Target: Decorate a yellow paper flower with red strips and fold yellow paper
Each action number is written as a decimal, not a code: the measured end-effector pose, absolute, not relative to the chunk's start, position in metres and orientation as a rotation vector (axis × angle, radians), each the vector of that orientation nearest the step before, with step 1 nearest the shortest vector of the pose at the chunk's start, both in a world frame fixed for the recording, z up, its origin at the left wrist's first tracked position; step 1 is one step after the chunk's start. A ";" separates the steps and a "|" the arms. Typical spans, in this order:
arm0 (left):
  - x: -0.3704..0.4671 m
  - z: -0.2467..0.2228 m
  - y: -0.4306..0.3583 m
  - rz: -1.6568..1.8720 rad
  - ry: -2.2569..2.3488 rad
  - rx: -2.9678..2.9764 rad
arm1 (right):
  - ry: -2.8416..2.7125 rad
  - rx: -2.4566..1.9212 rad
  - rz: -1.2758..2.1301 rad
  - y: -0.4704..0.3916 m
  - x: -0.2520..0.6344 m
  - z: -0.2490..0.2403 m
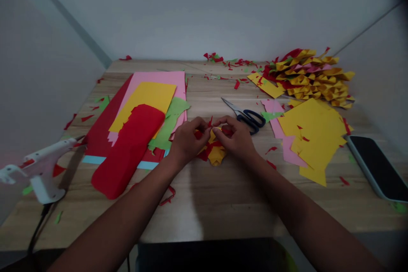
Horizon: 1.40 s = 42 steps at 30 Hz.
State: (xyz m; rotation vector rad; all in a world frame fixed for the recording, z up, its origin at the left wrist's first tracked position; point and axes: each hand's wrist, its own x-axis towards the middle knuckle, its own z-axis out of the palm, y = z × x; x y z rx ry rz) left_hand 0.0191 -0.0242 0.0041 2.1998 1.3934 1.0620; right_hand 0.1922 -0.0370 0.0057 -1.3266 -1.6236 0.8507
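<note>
At the middle of the table my left hand (189, 139) and my right hand (237, 137) meet fingertip to fingertip. Both are closed in a pinch on a thin red paper strip (211, 120), whose tip sticks up between them. Just under the fingers lies a small folded piece of yellow and red paper (216, 155), partly covered by the hands. Scissors with dark blue handles (250, 120) rest beyond my right hand, blades pointing away to the left. Left of my left hand is a torn green paper sheet (172, 121).
To the left lie a long red rounded piece (127, 153), stacked coloured sheets (153, 93) and a white glue gun (44, 163) with its cord. On the right are yellow sheets (314, 131), a phone (378, 165) and a pile of folded yellow paper (315, 76). Red scraps litter the table.
</note>
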 end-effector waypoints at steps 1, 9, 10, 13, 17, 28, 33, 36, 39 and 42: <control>0.019 0.004 -0.024 1.040 1.406 2.187 | -1.628 -1.317 0.852 -0.037 0.192 0.005; 0.019 0.002 -0.023 1.001 1.404 2.195 | -1.637 -1.335 0.820 -0.035 0.192 0.004; 0.019 0.002 -0.023 1.007 1.407 2.180 | -1.639 -1.342 0.812 -0.035 0.192 0.004; 0.019 0.002 -0.022 1.035 1.399 2.128 | -1.640 -1.367 0.798 -0.035 0.192 0.003; 0.018 0.000 -0.021 1.099 1.386 2.064 | -1.639 -1.376 0.827 -0.033 0.192 0.002; 0.019 0.002 -0.020 1.209 1.280 2.051 | -1.607 -1.366 0.828 -0.034 0.191 0.005; 0.018 -0.001 -0.020 1.197 1.249 2.085 | -1.631 -1.356 0.846 -0.034 0.194 0.003; 0.017 -0.002 -0.019 1.159 1.260 2.139 | -1.629 -1.373 0.831 -0.034 0.194 0.004; 0.016 -0.001 -0.019 1.144 1.239 2.230 | -1.629 -1.379 0.822 -0.034 0.194 0.004; 0.017 0.002 -0.020 1.153 1.206 2.227 | -1.615 -1.375 0.846 -0.033 0.194 0.002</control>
